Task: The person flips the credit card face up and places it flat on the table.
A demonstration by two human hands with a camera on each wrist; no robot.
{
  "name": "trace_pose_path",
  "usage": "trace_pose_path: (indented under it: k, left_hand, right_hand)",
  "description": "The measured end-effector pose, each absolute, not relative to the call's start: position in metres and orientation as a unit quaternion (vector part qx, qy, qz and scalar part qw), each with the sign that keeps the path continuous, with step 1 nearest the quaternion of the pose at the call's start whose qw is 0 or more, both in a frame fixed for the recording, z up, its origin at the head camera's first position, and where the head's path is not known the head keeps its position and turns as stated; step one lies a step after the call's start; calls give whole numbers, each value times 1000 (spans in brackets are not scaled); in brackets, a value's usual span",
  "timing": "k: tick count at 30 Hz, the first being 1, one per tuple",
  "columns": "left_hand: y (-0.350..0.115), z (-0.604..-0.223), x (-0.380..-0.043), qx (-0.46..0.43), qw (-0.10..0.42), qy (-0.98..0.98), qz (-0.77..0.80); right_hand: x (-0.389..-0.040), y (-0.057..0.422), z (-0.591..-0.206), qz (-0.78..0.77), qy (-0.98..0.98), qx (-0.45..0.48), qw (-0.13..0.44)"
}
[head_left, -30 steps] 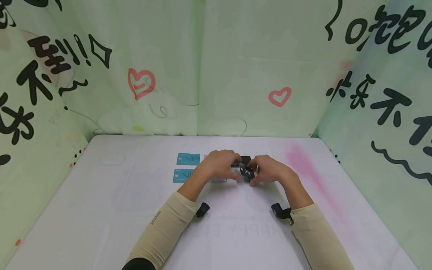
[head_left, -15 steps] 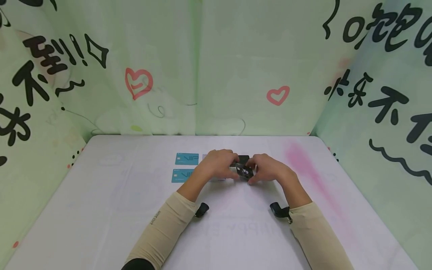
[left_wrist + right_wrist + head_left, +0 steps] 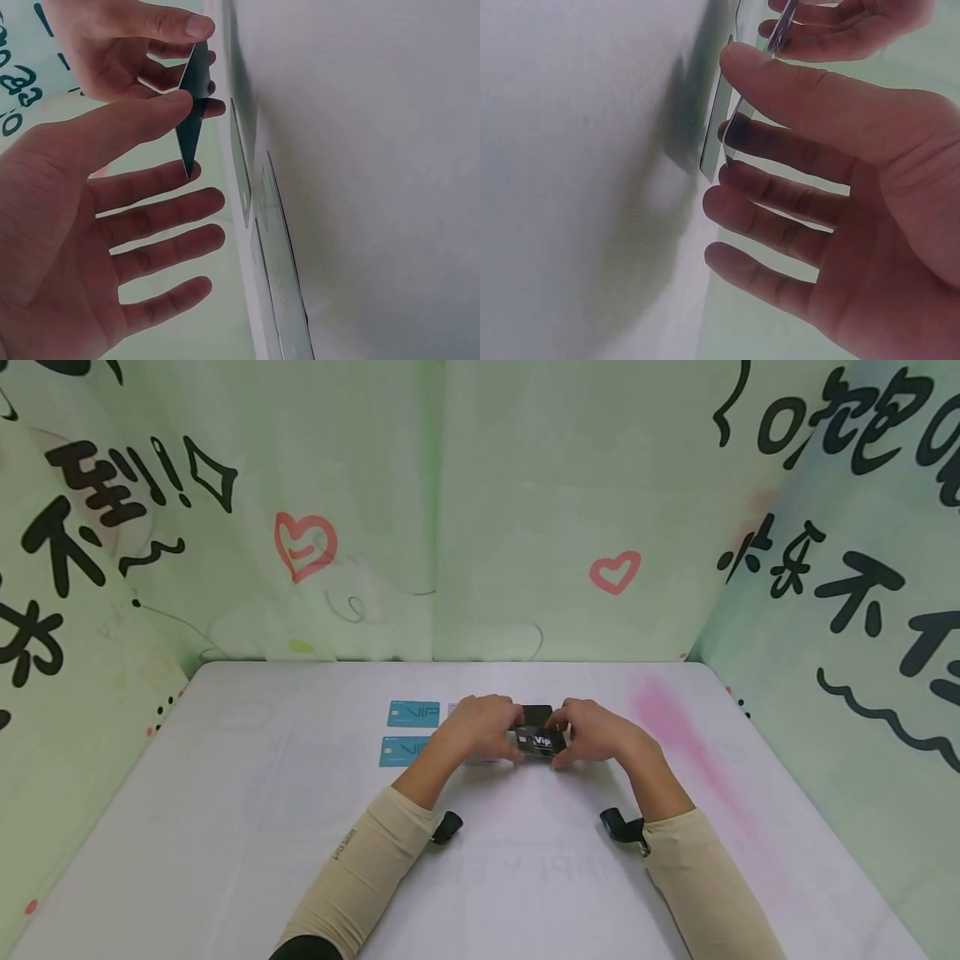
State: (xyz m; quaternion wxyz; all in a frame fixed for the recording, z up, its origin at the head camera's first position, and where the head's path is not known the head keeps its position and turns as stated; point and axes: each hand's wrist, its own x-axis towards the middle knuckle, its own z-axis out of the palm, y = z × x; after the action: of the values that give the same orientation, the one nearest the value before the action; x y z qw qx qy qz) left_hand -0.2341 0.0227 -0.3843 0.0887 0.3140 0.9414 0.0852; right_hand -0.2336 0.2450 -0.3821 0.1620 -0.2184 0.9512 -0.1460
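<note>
A black card [image 3: 540, 742] with "Vip" printed on it is held level between the two hands, just above the table. My left hand [image 3: 483, 727] pinches its left end between thumb and forefinger; the other fingers are spread in the left wrist view. At the right end, my right hand [image 3: 600, 732] grips the card [image 3: 739, 124] with the thumb over it and fingertips behind. A second black card [image 3: 537, 714] lies on the table right behind the held one, partly covered by it and the fingers.
Two blue VIP cards, one farther back [image 3: 413, 713] and one nearer [image 3: 403, 751], lie left of the left hand. Pale cards [image 3: 483, 762] show partly under that hand. The white table [image 3: 517, 893] reaches a green printed curtain [image 3: 517, 527] at the back.
The held black card has turned from a slant to level, its "Vip" print upright now. The left fingers have drawn slightly left. Both arms stay nearly in place.
</note>
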Motion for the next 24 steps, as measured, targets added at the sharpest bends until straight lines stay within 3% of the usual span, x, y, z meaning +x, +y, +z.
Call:
trace_pose_path:
  k: [24]
  left_hand:
    - [26,-398,-237,298,108,945,81]
  right_hand:
    - [-233,243,-383,-137,954,-197,179]
